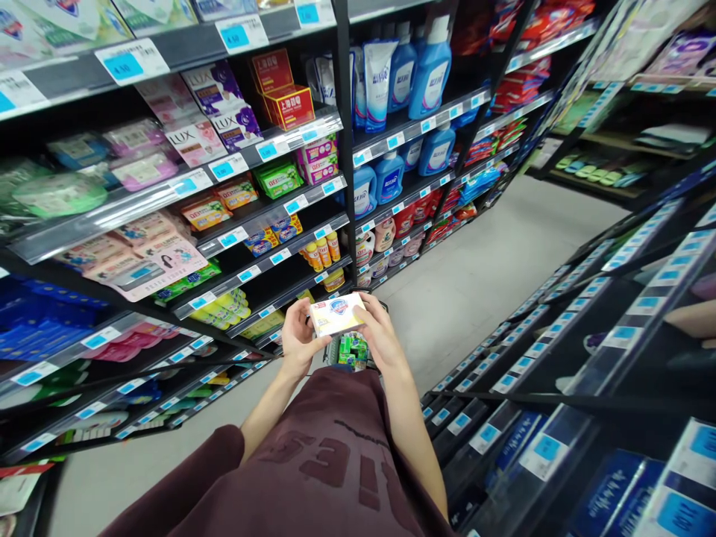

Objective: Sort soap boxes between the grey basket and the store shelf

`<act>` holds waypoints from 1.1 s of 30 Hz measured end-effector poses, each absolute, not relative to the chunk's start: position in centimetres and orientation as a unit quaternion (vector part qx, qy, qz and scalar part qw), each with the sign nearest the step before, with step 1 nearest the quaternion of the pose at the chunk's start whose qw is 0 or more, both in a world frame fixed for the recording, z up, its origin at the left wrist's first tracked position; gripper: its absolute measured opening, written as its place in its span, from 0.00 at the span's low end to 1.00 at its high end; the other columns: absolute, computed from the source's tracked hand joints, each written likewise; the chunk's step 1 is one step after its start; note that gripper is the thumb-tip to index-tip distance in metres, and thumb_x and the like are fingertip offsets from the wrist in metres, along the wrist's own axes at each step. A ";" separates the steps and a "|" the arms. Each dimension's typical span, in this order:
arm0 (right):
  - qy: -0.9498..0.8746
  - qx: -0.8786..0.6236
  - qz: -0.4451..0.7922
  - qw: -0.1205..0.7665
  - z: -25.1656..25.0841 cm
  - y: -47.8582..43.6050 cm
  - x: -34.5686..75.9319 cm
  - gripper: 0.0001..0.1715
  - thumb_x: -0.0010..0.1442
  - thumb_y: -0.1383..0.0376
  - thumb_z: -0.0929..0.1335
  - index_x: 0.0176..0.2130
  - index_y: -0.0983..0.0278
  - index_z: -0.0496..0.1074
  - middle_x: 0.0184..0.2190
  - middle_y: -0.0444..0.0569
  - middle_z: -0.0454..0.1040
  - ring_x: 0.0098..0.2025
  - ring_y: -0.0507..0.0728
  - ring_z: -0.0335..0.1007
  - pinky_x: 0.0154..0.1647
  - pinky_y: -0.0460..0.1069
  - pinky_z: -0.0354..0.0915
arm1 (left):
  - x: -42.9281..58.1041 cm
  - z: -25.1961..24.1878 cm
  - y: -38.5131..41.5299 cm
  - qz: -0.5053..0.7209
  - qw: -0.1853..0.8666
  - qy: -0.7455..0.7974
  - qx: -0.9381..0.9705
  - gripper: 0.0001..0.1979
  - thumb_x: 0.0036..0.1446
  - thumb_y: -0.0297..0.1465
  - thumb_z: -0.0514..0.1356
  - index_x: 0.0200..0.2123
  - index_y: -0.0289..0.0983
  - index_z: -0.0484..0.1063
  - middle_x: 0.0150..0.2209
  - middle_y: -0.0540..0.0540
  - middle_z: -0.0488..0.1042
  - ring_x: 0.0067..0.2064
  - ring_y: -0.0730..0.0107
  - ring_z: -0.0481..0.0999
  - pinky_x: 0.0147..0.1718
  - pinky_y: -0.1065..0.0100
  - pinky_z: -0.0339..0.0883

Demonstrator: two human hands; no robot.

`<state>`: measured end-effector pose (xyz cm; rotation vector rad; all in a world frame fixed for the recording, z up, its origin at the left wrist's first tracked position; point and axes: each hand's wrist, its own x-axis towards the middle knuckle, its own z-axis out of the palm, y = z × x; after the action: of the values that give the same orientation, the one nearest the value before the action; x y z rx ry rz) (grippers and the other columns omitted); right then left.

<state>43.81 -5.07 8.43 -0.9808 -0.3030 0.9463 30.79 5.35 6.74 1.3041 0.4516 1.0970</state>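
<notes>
Between both hands, in front of my body, is a small white and pale yellow soap box [337, 314] with a blue and red shield emblem. My left hand [298, 334] grips its left end, thumb low and fingers curled behind. My right hand [381, 332] closes on the right end, thumb at the front edge. Just below the box, a shopping basket [331, 352] shows in part, holding green packages [353, 348]. Its rim is partly hidden by my hands and my dark shirt.
On the left, shelves carry LUX soap boxes [238, 128], red boxes [288, 107] and wrapped soaps [60, 195]. Blue detergent bottles [429, 71] stand farther along. Pale aisle floor [481, 276] runs ahead. Shelves with price tags [545, 456] line the right, where another person's arm [693, 319] shows.
</notes>
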 end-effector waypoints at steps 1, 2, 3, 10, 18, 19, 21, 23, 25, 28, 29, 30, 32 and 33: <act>-0.140 -0.452 0.435 0.766 8.4 -5.1 43.8 0.23 0.55 0.54 0.74 0.49 0.56 0.72 0.44 0.45 0.77 0.46 0.58 0.75 0.39 0.48 0.70 | 30.8 6.8 5.4 0.480 0.636 0.199 0.570 0.39 0.31 0.36 0.80 0.51 0.45 0.74 0.50 0.44 0.71 0.52 0.60 0.73 0.48 0.66 0.71; -0.142 -0.453 0.435 0.765 8.4 -5.1 43.8 0.23 0.55 0.54 0.74 0.49 0.56 0.72 0.45 0.45 0.77 0.47 0.59 0.75 0.40 0.48 0.70 | 30.8 6.8 5.4 0.480 0.636 0.200 0.570 0.39 0.31 0.36 0.80 0.51 0.45 0.73 0.49 0.44 0.71 0.52 0.60 0.73 0.47 0.66 0.71; -0.145 -0.454 0.436 0.763 8.4 -5.1 43.8 0.23 0.55 0.54 0.74 0.49 0.56 0.72 0.46 0.46 0.77 0.47 0.59 0.74 0.40 0.48 0.70 | 30.7 6.9 5.4 0.479 0.636 0.202 0.570 0.39 0.32 0.36 0.80 0.51 0.45 0.73 0.48 0.44 0.71 0.51 0.60 0.73 0.47 0.66 0.71; -0.152 -0.458 0.438 0.758 8.5 -5.2 43.7 0.23 0.56 0.53 0.74 0.50 0.55 0.72 0.48 0.46 0.77 0.50 0.60 0.74 0.41 0.49 0.70 | 30.7 7.1 5.2 0.473 0.650 0.197 0.561 0.36 0.34 0.34 0.79 0.49 0.44 0.71 0.45 0.47 0.68 0.50 0.62 0.72 0.46 0.68 0.70; -0.147 -0.447 0.445 0.762 8.4 -5.0 43.7 0.23 0.55 0.54 0.74 0.50 0.55 0.73 0.49 0.46 0.77 0.49 0.60 0.74 0.40 0.49 0.70 | 30.6 7.2 5.2 0.473 0.656 0.201 0.553 0.35 0.36 0.34 0.78 0.49 0.43 0.70 0.47 0.46 0.69 0.50 0.63 0.71 0.45 0.68 0.69; -0.146 -0.445 0.448 0.762 8.5 -5.0 43.7 0.23 0.55 0.54 0.74 0.50 0.55 0.73 0.50 0.46 0.77 0.49 0.60 0.74 0.39 0.49 0.70 | 30.6 7.2 5.2 0.475 0.655 0.199 0.553 0.35 0.36 0.34 0.78 0.49 0.43 0.70 0.46 0.46 0.69 0.50 0.63 0.71 0.45 0.68 0.69; -0.145 -0.446 0.452 0.759 8.6 -5.0 43.7 0.24 0.55 0.53 0.74 0.50 0.55 0.73 0.51 0.47 0.77 0.49 0.61 0.75 0.38 0.50 0.70 | 30.6 7.2 5.2 0.480 0.652 0.195 0.554 0.34 0.37 0.34 0.78 0.49 0.43 0.70 0.45 0.46 0.69 0.49 0.63 0.72 0.45 0.68 0.69; -0.142 -0.446 0.456 0.757 8.7 -5.0 43.7 0.23 0.56 0.52 0.73 0.50 0.55 0.74 0.51 0.47 0.77 0.48 0.61 0.75 0.37 0.50 0.70 | 30.6 7.2 5.3 0.481 0.651 0.195 0.554 0.34 0.37 0.35 0.77 0.48 0.43 0.70 0.45 0.46 0.69 0.49 0.62 0.72 0.45 0.67 0.69; -0.139 -0.439 0.458 0.760 8.7 -5.0 43.7 0.22 0.58 0.51 0.72 0.50 0.55 0.74 0.50 0.47 0.78 0.47 0.61 0.75 0.36 0.51 0.69 | 30.5 7.2 5.3 0.475 0.658 0.195 0.551 0.33 0.39 0.36 0.77 0.49 0.43 0.69 0.46 0.46 0.69 0.50 0.62 0.72 0.44 0.67 0.70; -0.142 -0.432 0.458 0.764 8.7 -5.0 43.7 0.21 0.58 0.51 0.71 0.50 0.55 0.75 0.51 0.47 0.77 0.47 0.61 0.75 0.36 0.51 0.70 | 30.5 7.1 5.3 0.468 0.666 0.194 0.547 0.32 0.43 0.38 0.75 0.50 0.44 0.67 0.47 0.46 0.68 0.50 0.62 0.72 0.44 0.67 0.70; -0.144 -0.429 0.458 0.765 8.7 -5.0 43.8 0.21 0.58 0.51 0.72 0.50 0.55 0.75 0.51 0.47 0.77 0.47 0.61 0.75 0.36 0.50 0.70 | 30.5 7.2 5.3 0.468 0.668 0.194 0.545 0.32 0.43 0.38 0.75 0.51 0.45 0.67 0.47 0.46 0.68 0.50 0.62 0.72 0.45 0.66 0.70; -0.146 -0.427 0.458 0.766 8.7 -5.0 43.8 0.21 0.58 0.51 0.72 0.50 0.55 0.75 0.51 0.47 0.77 0.47 0.61 0.75 0.36 0.50 0.70 | 30.5 7.2 5.3 0.468 0.671 0.195 0.541 0.31 0.44 0.38 0.74 0.51 0.45 0.67 0.48 0.46 0.68 0.50 0.62 0.72 0.45 0.66 0.70; -0.147 -0.423 0.461 0.766 8.7 -5.1 43.7 0.21 0.58 0.52 0.72 0.50 0.56 0.75 0.50 0.47 0.77 0.47 0.60 0.75 0.36 0.49 0.70 | 30.5 7.3 5.2 0.469 0.680 0.199 0.528 0.30 0.44 0.38 0.74 0.50 0.45 0.67 0.47 0.46 0.68 0.49 0.63 0.72 0.45 0.67 0.70; -0.147 -0.422 0.464 0.764 8.7 -5.1 43.7 0.22 0.58 0.52 0.72 0.49 0.56 0.75 0.50 0.47 0.77 0.46 0.60 0.75 0.36 0.49 0.70 | 30.5 7.3 5.2 0.468 0.687 0.201 0.518 0.29 0.45 0.38 0.74 0.50 0.45 0.68 0.47 0.47 0.69 0.49 0.63 0.72 0.44 0.68 0.70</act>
<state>43.72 -5.09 8.68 -0.9182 -0.3198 1.0092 30.50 5.19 7.33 1.1607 0.4510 1.0489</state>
